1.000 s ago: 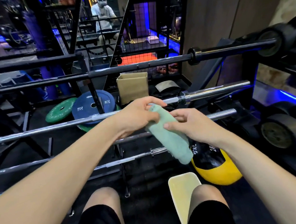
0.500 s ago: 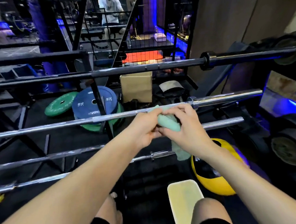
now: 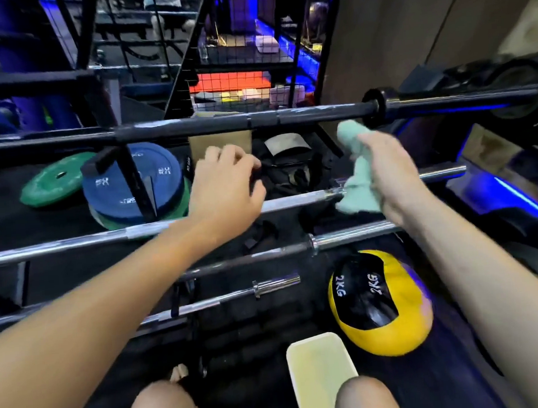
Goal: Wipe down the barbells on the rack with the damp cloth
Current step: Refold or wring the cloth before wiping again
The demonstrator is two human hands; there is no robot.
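Several barbells lie across the rack: a black barbell (image 3: 192, 128) on top, a chrome barbell (image 3: 148, 229) below it, and two more chrome bars (image 3: 353, 237) (image 3: 273, 286) nearer to me. My right hand (image 3: 393, 173) grips the light green cloth (image 3: 355, 182), bunched up. The cloth's upper end reaches just under the black barbell near its collar, and its lower end hangs over the chrome barbell's sleeve. My left hand (image 3: 224, 181) hovers above the chrome barbell with loosely curled fingers and holds nothing.
Blue (image 3: 132, 181) and green (image 3: 53, 184) weight plates lie on the floor behind the rack beside a cardboard box (image 3: 219, 143). A yellow and black 2 kg ball (image 3: 379, 301) and a pale tray (image 3: 320, 369) sit near my knees. Dumbbells stand at right.
Both hands held the cloth at the chrome barbell. My left hand has let go and moved left; my right hand has carried the cloth up and right toward the black barbell.
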